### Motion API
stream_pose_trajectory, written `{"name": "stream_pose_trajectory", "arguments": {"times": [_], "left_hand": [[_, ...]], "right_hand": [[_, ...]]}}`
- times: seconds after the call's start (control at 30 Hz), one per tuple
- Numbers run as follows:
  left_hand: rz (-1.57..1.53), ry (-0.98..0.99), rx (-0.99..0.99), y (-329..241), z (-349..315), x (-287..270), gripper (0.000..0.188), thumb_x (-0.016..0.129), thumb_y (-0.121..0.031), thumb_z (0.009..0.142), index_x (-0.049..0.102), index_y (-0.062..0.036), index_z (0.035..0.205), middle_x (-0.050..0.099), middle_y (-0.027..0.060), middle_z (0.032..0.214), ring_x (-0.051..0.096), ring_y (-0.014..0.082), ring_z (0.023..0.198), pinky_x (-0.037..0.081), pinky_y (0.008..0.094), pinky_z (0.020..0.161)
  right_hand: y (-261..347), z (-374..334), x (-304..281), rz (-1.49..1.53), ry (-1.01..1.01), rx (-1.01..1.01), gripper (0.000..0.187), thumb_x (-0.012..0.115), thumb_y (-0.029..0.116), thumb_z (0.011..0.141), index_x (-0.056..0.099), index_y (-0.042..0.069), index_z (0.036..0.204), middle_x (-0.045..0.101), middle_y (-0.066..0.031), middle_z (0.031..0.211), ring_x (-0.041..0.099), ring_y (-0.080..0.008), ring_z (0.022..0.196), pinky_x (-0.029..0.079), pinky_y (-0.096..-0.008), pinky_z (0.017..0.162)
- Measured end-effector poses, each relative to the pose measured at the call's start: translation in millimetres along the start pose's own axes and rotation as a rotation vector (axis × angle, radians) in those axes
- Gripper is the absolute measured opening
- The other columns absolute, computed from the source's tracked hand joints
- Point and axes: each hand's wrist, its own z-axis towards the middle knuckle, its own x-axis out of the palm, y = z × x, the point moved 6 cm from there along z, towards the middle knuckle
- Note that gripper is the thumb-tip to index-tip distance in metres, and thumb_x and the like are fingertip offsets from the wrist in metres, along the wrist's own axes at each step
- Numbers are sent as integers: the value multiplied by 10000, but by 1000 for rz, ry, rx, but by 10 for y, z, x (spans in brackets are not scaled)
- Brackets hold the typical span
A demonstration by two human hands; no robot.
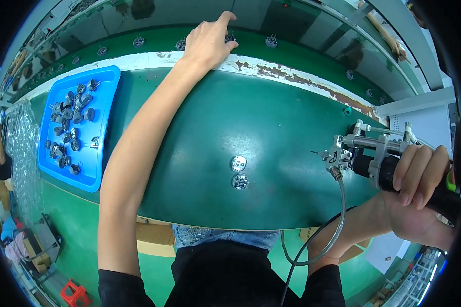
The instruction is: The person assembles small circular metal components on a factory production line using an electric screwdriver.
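Above the green conveyor belt (302,55), the left hand (206,42) is holding its grip spread, a round component (231,38) lying between thumb and forefinger, while the farther right hand (419,176) is clasping a dispensing gun (363,165).

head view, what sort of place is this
Probably a factory assembly line: round components sit spaced along a green conveyor belt, a blue tray holds many similar parts, and the right hand grips a hose-fitted hand tool.

No writing or number is legible; the right-hand cardboard box (306,234) perhaps bears print, too small to read.
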Motion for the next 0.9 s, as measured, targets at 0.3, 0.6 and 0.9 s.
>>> {"name": "stream_pose_trajectory", "arguments": {"times": [0.3, 0.6, 0.9], "left_hand": [[-258, 82, 346, -966, -692, -360, 612, 868, -177, 806, 553, -148, 1329, 766, 82, 1011, 712, 329, 988, 563, 466, 836], [-414, 260, 733, -1406, -1494, -285, 193, 871, -255, 788, 781, -98, 855, 767, -21, 984, 641, 208, 854, 556, 352, 731], [-581, 350, 717, -1292, -1464, -248, 163, 858, -224, 826, 820, -92, 912, 772, -16, 1079, 648, 219, 905, 582, 358, 747]], "right_hand": [[-49, -12, 3, -76, 58, 30, 657, 432, 736, 1001, 602, 103, 1047, 483, 23, 698, 466, -69, 493, 375, -240, 484], [-232, -14, 138, -75, 120, 76, 750, 385, 747, 992, 559, 43, 1186, 478, 18, 675, 461, -76, 486, 382, -244, 481], [-328, -105, 137, -79, 112, 109, 679, 419, 713, 997, 559, 61, 1125, 483, 19, 681, 472, -74, 499, 388, -242, 489]]}}
